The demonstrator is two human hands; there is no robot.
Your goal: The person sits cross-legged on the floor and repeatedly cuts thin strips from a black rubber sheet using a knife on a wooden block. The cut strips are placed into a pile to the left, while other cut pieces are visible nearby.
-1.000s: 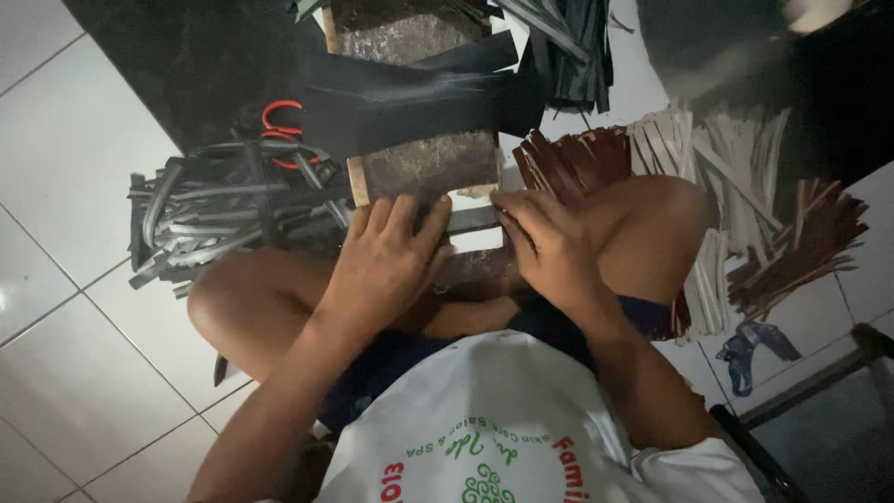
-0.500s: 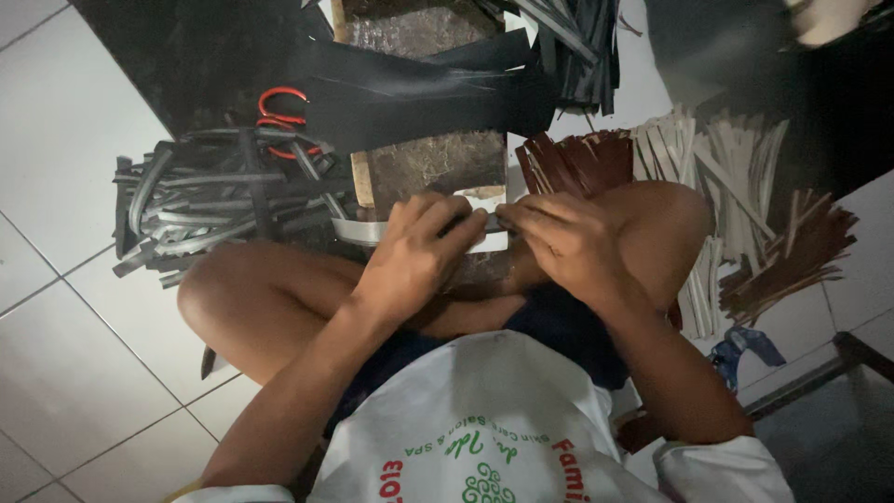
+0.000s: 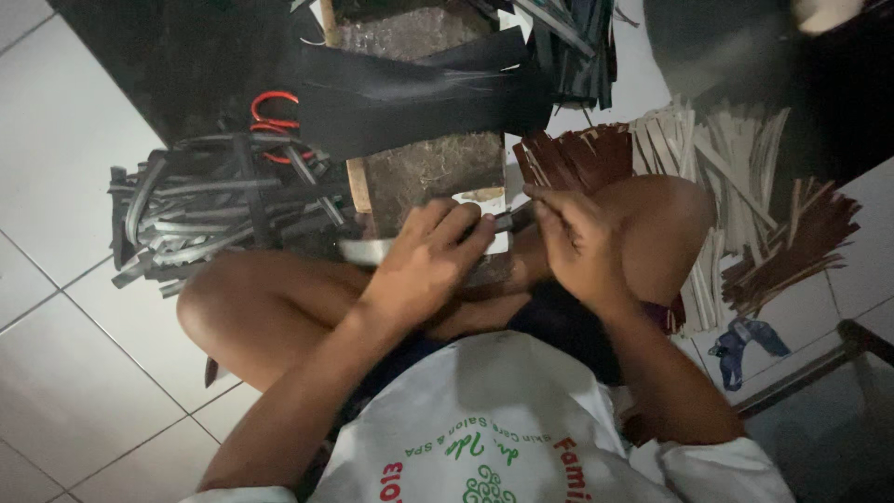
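White floor tiles (image 3: 65, 140) under a wooden board (image 3: 424, 168) and strip piles (image 3: 214, 210).

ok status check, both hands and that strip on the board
Left hand pressing grey strip onto wooden board. Right hand pinching its other end. Black sheet lies across the board beyond; nothing between the hands.

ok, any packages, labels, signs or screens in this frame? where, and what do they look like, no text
No packages, signs or screens show.
Printed white cloth shirt: bottom centre, on the person's chest; red and green lettering around a green scroll emblem, seen upside down.
Small pale label-like patch: on the near end of the brown wooden board, just above the left hand; too dim to tell more.
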